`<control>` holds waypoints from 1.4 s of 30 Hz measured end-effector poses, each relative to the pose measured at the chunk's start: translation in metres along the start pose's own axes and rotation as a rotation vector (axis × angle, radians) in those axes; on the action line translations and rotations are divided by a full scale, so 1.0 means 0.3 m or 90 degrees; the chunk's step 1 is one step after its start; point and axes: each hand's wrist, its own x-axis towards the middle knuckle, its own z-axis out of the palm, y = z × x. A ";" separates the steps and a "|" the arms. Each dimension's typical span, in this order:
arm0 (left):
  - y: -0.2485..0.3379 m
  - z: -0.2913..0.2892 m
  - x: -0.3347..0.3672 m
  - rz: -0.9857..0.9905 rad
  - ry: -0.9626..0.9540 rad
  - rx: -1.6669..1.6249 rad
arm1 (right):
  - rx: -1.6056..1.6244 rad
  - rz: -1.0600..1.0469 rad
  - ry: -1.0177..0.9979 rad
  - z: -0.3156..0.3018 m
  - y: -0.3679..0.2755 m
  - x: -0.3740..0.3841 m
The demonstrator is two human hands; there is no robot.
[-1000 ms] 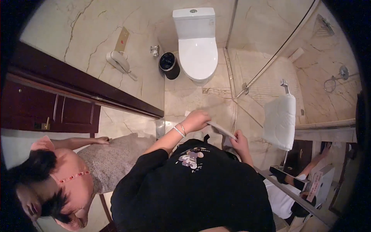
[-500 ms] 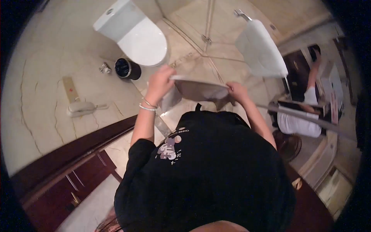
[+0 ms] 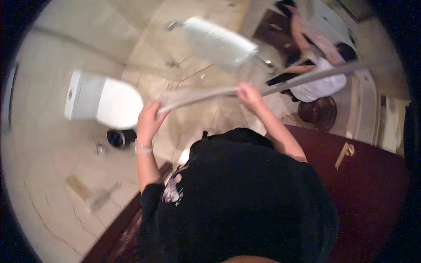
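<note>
My left hand (image 3: 150,120) is closed on one end of a pale grey-beige cloth (image 3: 199,97). Its other end is gripped in my right hand (image 3: 251,97), so the upper edge runs nearly straight between my hands, in front of my black shirt. Motion blurs the cloth's body, and its lower part is hard to make out. Left of my left hand stands a white toilet (image 3: 120,103) with its lid down, a black-lined bin (image 3: 116,138) beside it. Beyond my hands, a white towel (image 3: 219,40) hangs over a metal rail.
A person in a white top (image 3: 319,81) bends forward at the upper right, beyond a long grey bar, near a dark round basket-like object (image 3: 318,111). A dark red door (image 3: 372,188) with a brass-coloured handle (image 3: 344,155) fills the right. A blurred telephone (image 3: 101,199) is on the left wall.
My view has turned right, so the toilet and bin sit farther left and lower. The cloth, hanging in a fold before, is now swung outward and blurred. Both hands keep their hold.
</note>
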 end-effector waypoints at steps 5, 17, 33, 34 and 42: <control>0.139 0.109 0.019 -0.045 -0.131 -0.009 | -0.048 0.009 -0.113 -0.129 0.034 -0.153; 0.497 0.363 0.112 0.179 -0.236 -0.028 | -0.073 0.065 -0.089 -0.212 0.176 -0.427; 0.651 0.474 0.062 0.160 -0.240 -0.030 | 0.025 0.027 -0.053 -0.331 0.194 -0.469; 0.639 0.478 0.057 0.165 -0.234 -0.032 | 0.024 0.028 -0.052 -0.326 0.196 -0.469; 0.636 0.484 0.045 0.160 -0.246 -0.012 | -0.002 -0.016 -0.067 -0.307 0.206 -0.472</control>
